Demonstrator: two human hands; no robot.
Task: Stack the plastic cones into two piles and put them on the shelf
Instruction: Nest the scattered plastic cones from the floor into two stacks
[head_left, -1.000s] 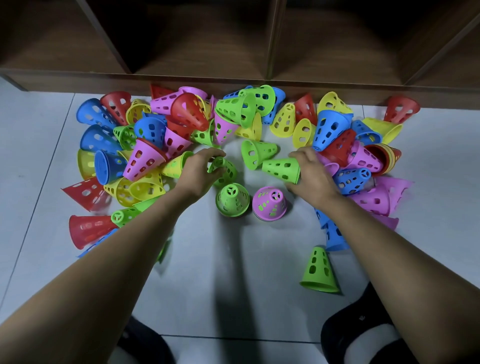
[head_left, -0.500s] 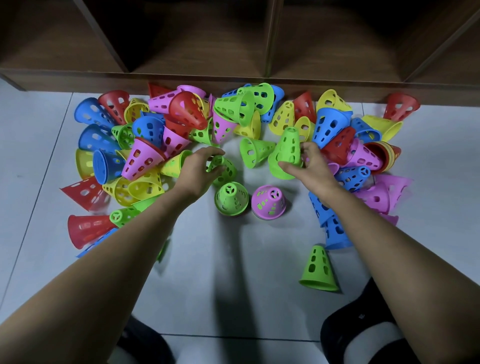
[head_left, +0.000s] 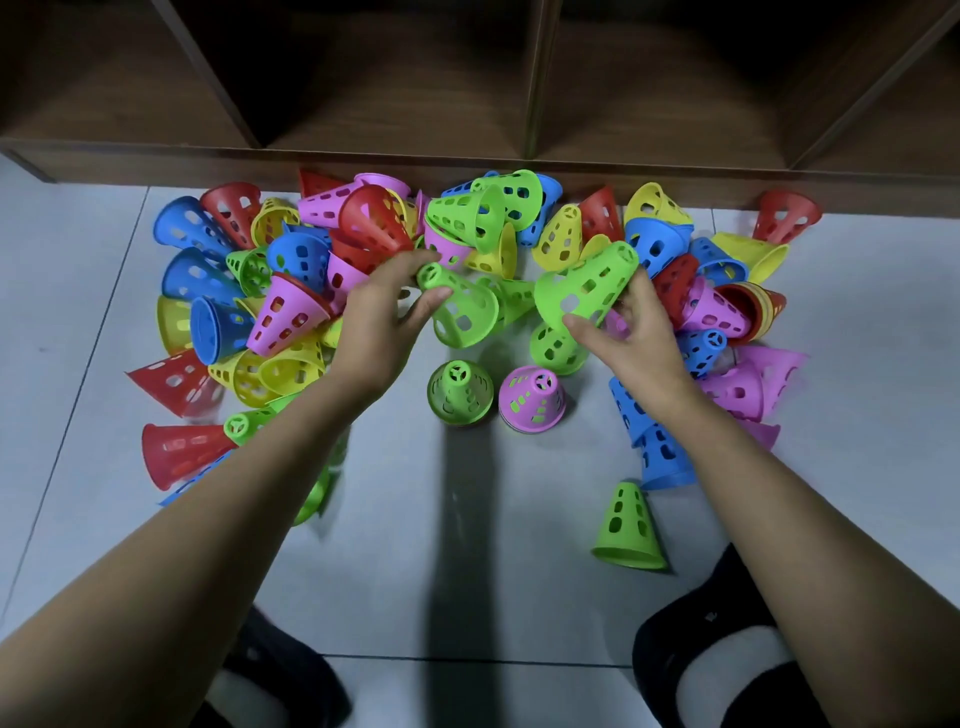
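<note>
- Now, left hand (head_left: 384, 317): fingers and thumb pinch the first green cone (head_left: 462, 306) near its narrow tip, held off the floor.
- Right hand (head_left: 634, 338): fingers curled round the second green cone (head_left: 587, 286), tilted, tip up-right, close to the first.
- Below them: standing green cone (head_left: 460, 395) and pink cone (head_left: 532, 397), upright, side by side.
- Loose cones (head_left: 298, 254) heaped along the shelf (head_left: 395, 150) base.

Bare floor (head_left: 415, 561) between the forearms (head_left: 270, 483) lay open. A heap of cones (head_left: 311, 270) crowded the strip before the shelf (head_left: 467, 161), whose bays gaped open behind it. An upright green cone (head_left: 460, 395), a purple cone (head_left: 532, 397) and a lone green cone (head_left: 628, 525) stood mid-floor.
</note>
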